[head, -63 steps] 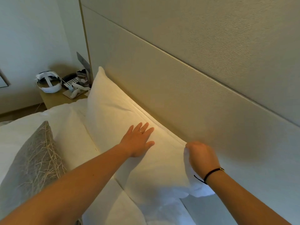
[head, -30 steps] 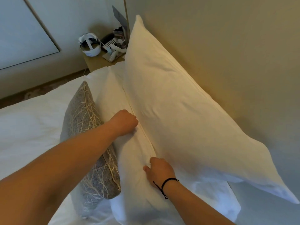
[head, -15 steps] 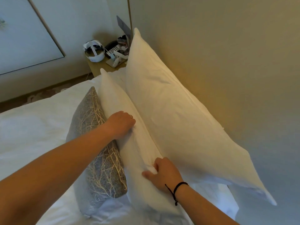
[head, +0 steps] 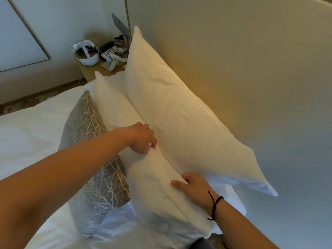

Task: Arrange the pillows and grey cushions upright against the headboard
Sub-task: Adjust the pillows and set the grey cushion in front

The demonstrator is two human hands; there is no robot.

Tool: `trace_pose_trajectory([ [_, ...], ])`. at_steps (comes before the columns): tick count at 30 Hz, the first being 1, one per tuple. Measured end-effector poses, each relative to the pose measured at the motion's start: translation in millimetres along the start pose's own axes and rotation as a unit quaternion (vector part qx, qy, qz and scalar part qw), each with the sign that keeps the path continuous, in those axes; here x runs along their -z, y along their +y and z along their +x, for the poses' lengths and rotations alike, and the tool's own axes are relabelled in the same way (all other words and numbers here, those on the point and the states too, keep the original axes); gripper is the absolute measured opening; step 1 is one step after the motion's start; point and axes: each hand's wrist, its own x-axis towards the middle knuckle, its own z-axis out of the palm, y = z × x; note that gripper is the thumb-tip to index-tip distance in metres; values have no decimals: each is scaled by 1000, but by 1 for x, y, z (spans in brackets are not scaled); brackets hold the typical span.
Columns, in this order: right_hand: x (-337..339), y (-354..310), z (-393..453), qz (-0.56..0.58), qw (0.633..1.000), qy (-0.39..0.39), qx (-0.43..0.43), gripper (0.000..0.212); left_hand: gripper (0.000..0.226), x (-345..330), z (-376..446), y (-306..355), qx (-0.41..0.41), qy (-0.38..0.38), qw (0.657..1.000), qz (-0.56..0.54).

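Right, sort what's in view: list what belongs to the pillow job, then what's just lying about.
Part of the job:
- back pillow against the headboard
- front pillow, gripped by left hand and right hand
- grey cushion

Lying about, on the bedside table:
- white headset
- phone
- small white items

The left hand's fingers (head: pixel 152 143) vanish between the two white pillows; the grey cushion (head: pixel 86 141) is partly hidden by the forearm (nightstand (head: pixel 89 72) clutter too small to identify).
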Motion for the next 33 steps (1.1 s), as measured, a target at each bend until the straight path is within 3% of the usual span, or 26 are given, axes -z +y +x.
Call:
trace_pose_trajectory([
  [7,10,-10,-26,-150,979,67,123,36,38,19,-4,0,10,-20,999,31],
  [10,10,-8,-34,-190,966,80,154,34,29,29,-13,-13,32,2,998,52],
  [13,14,-3,-38,-180,966,75,169,36,20,37,-23,-28,58,21,998,-10],
  [18,23,5,-27,-106,983,40,147,43,37,44,-24,-45,63,31,989,-131],
  [23,17,21,-4,-106,982,127,90,37,31,36,3,-38,88,63,992,-60],
  [27,6,39,7,-274,941,192,47,38,29,24,28,-32,86,78,992,-49],
  [33,-9,56,16,-444,879,172,29,36,20,9,38,-37,68,95,991,-73],
])
